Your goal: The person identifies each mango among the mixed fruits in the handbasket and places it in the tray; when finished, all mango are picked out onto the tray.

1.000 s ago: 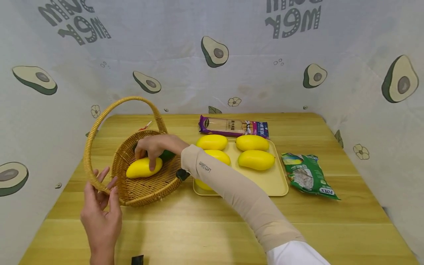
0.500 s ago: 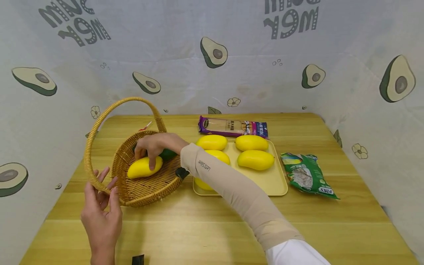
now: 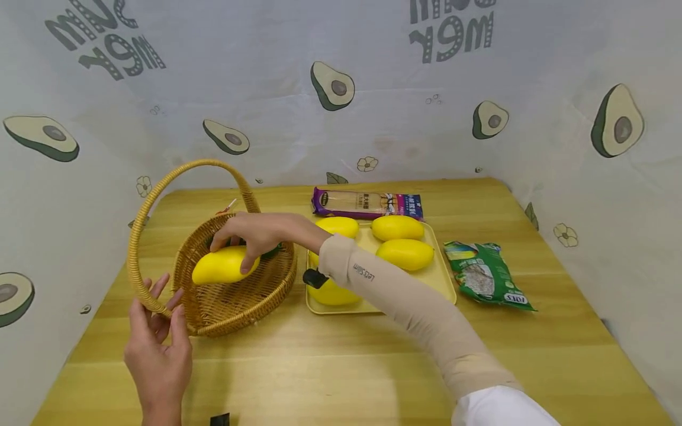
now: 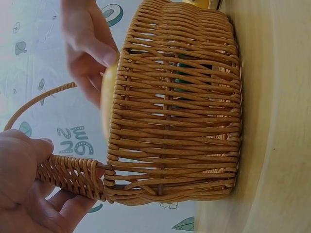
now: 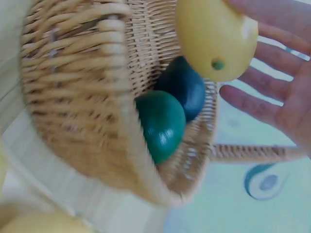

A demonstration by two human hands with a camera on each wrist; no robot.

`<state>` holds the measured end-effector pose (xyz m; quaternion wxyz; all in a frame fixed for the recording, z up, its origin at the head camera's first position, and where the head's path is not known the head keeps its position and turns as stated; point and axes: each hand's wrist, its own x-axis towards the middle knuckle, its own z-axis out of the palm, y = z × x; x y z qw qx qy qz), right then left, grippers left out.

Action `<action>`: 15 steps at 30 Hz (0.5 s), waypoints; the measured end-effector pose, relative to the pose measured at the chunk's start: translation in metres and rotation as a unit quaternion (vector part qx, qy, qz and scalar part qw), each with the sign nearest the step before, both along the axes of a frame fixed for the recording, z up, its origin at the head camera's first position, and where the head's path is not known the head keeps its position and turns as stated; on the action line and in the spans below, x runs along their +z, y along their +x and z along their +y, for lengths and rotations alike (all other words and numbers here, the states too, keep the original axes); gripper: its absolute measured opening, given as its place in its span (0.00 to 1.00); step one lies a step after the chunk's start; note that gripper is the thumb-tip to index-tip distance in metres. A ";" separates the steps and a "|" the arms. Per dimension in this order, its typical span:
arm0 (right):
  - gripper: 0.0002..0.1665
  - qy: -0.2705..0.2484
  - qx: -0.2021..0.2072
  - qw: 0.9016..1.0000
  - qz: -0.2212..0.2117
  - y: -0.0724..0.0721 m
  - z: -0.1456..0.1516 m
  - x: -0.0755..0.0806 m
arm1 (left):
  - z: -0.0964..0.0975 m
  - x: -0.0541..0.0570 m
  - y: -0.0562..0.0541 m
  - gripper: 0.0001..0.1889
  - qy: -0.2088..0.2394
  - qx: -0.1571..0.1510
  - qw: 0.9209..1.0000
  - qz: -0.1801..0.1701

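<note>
In the head view my right hand [image 3: 256,232] grips a yellow mango [image 3: 219,265] from above, thumb on the near side. The mango is raised off the floor of the wicker basket [image 3: 261,306], around its rim level. My left hand [image 3: 160,352] pinches the base of the basket's arched handle [image 3: 137,236]. From the right wrist view, two dark green, smooth, rounded things, a brighter one [image 5: 163,126] and a darker one [image 5: 187,90], lie inside the basket below the mango. In the left wrist view the basket wall [image 4: 175,121] hides most of the mango.
Right of the basket, a yellow tray [image 3: 444,284] bears several more mangoes, partly hidden by my right forearm. Behind it lies a purple pasta packet [image 3: 367,203]; to its right is a green bag [image 3: 485,275]. A small red-and-white item [image 3: 228,207] lies behind the basket.
My right hand has lifted the mango from the basket's floor. The left hand keeps its hold on the handle. The head view has shifted slightly.
</note>
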<state>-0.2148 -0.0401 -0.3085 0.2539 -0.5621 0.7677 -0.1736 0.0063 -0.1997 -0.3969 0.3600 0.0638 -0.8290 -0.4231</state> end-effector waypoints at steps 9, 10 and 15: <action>0.42 -0.078 -0.024 0.994 0.075 0.029 0.086 0.013 | -0.004 -0.004 0.001 0.37 -0.005 -0.003 1.000 0.003; 0.42 -0.087 -0.032 0.992 0.080 0.032 0.100 0.014 | -0.004 -0.004 0.001 0.37 -0.007 -0.006 1.000 0.005; 0.43 -0.118 -0.094 0.984 0.098 0.053 0.165 0.015 | -0.006 -0.003 0.000 0.37 -0.010 -0.007 1.000 0.008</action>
